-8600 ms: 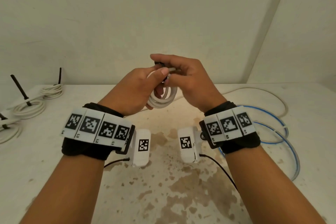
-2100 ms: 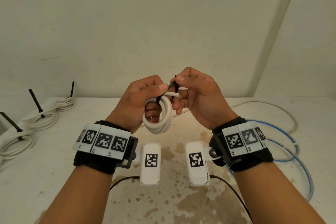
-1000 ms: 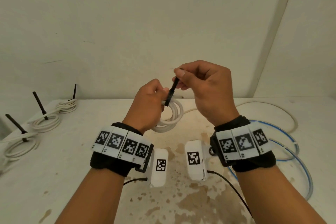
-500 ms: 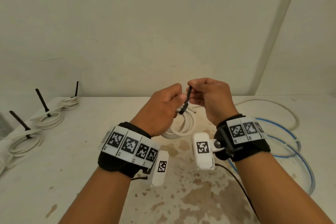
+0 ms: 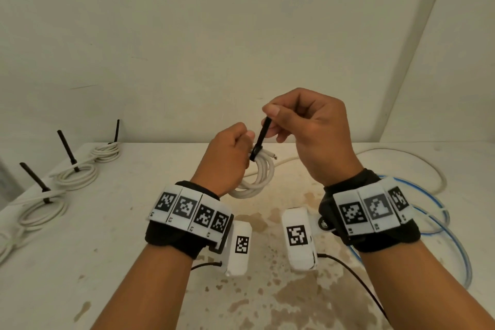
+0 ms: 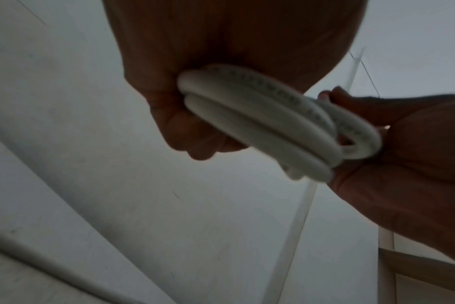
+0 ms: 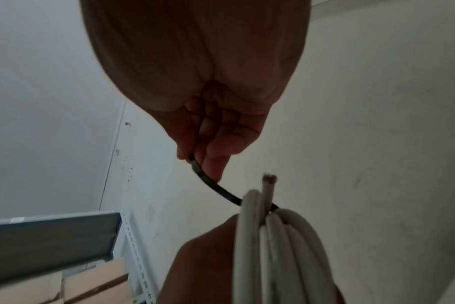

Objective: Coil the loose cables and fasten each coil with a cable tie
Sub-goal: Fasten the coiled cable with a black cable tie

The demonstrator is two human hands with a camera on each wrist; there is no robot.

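At frame centre, above the table [image 5: 107,262], the left hand [image 5: 225,158] curls its fingers round a white cable coil [image 5: 257,177], which hangs below them. The right hand [image 5: 308,131], upper right of it, pinches the black cable tie [image 5: 261,139] between thumb and forefinger; the tie runs down to the coil's top

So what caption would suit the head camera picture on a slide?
Left hand holds a white cable coil while right hand pulls its black cable tie tight.

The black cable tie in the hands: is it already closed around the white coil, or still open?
Closed: the black cable tie rings the white cable coil, its tail pinched in the right hand.
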